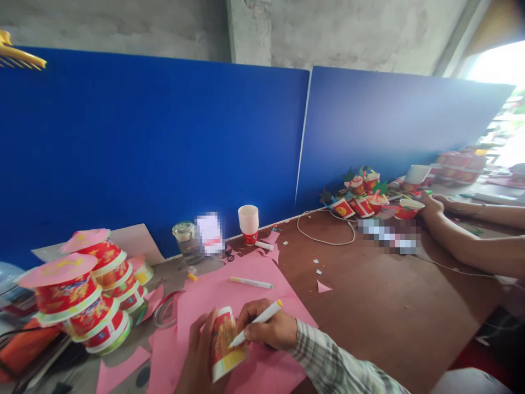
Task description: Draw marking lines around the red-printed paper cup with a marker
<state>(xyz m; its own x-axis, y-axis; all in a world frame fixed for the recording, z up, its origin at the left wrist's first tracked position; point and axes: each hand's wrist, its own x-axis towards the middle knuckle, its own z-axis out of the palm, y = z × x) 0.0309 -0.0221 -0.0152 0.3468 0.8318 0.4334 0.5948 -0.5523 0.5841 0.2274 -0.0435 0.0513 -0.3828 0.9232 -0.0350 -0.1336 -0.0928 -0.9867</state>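
Okay, left hand (pixel 202 342) is gripping a printed paper cup (pixel 221 342), held tilted low over the near side of a pink sheet (pixel 213 298). Right hand (pixel 273 329) pinches a white marker (pixel 260 318), yellow end up and right, tip on or right by the cup's printed wall; can't tell if it touches. Cup shows a yellow band toward its near end. Second marker (pixel 251 283), green-ended, lies across the sheet farther out; small yellow cap (pixel 192 277) near the sheet's far left corner. Pink offcut (pixel 123 369) lies near left. Left of the sheet: stacked red tubs (pixel 88 314), pink disc (pixel 59 271) topping the nearest stack. Far side, by the blue partition (pixel 164 137): glass jar (pixel 185 249), and right of it an upright white-and-red cup (pixel 248 221). Far right, a co-worker's hand (pixel 431 208) is beside a cluster of red cups (pixel 363 206) on the brown tabletop (pixel 353 306).
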